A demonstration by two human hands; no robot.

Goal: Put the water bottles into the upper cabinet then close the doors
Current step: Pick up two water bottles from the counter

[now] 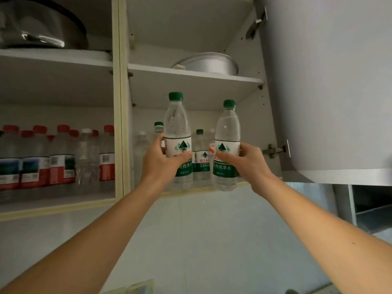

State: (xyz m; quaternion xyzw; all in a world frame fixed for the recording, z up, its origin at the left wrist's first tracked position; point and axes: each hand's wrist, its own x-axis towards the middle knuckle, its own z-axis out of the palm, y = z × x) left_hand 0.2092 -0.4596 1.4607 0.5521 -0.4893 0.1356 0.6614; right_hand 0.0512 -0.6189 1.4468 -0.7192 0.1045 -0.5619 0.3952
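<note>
Between the curled fingers of the left hand point(158, 161) stands a green-capped water bottle point(177, 132), gripped upright round its label; the right hand point(247, 164) grips a second green-capped bottle point(227, 143) the same way, just beside the first. Both bottles are raised in front of the lower shelf point(203, 188) of the open upper cabinet, their bases near its front edge. Behind the fingers, more green-capped bottles point(200, 153) stand on that shelf. Above them a metal basin point(209, 64) sits on the upper shelf. Left of the hands, red-capped bottles point(61, 155) fill the neighbouring compartment. Right of the hands, the grey cabinet door point(331, 85) stands open.
</note>
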